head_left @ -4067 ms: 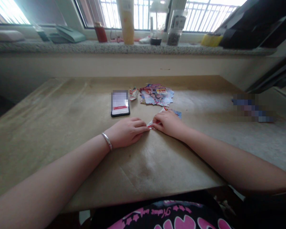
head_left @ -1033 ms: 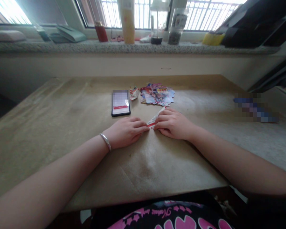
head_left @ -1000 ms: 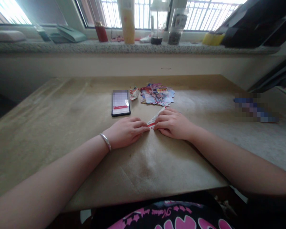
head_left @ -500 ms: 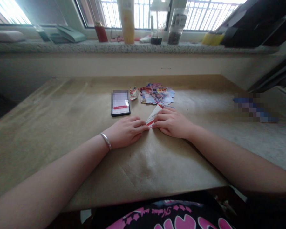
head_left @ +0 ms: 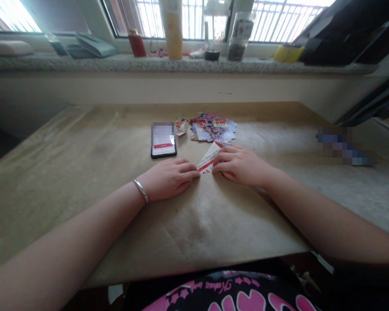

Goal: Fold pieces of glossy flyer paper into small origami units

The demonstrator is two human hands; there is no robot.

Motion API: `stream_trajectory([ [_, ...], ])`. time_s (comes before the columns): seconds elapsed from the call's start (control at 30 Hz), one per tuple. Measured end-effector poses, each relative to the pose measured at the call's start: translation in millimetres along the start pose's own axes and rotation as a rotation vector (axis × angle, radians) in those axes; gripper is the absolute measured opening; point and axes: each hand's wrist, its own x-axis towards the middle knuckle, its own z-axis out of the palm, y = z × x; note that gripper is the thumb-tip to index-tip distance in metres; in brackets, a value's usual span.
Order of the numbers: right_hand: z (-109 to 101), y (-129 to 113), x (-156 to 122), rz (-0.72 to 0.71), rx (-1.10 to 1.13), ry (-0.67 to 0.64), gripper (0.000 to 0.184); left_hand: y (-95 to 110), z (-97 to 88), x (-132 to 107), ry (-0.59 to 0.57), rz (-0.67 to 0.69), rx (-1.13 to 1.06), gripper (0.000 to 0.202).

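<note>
A folded piece of printed paper [head_left: 208, 161], white with red and dark print, lies on the table between my hands. Its near edge runs straight and its far end rises to a point. My left hand [head_left: 172, 178] has its fingertips closed on the paper's left corner, and a silver bangle circles that wrist. On the other side, my right hand [head_left: 238, 166] presses bent fingers on the paper's right part and covers some of it. Just beyond lies a stack of colourful printed sheets [head_left: 214, 128]. Left of the stack is a small folded paper piece [head_left: 182, 127].
A phone [head_left: 164, 140] with a lit screen lies beyond my left hand. At the right is a blurred blue object [head_left: 343, 149]. The beige table [head_left: 116, 242] ends near my body. Bottles and jars [head_left: 175, 39] line the stone windowsill [head_left: 100, 64].
My right hand has slid slightly right along the paper's edge, and my left hand has shifted a little left. More of the paper's red print shows between them.
</note>
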Motion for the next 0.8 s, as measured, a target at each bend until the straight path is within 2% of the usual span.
stream_trajectory([
  [0.8, -13.9, 8.9, -14.9, 0.077, 0.013, -0.039, 0.026, 0.7, -4.1, 1.1, 0.0, 0.008, -0.002, 0.031],
])
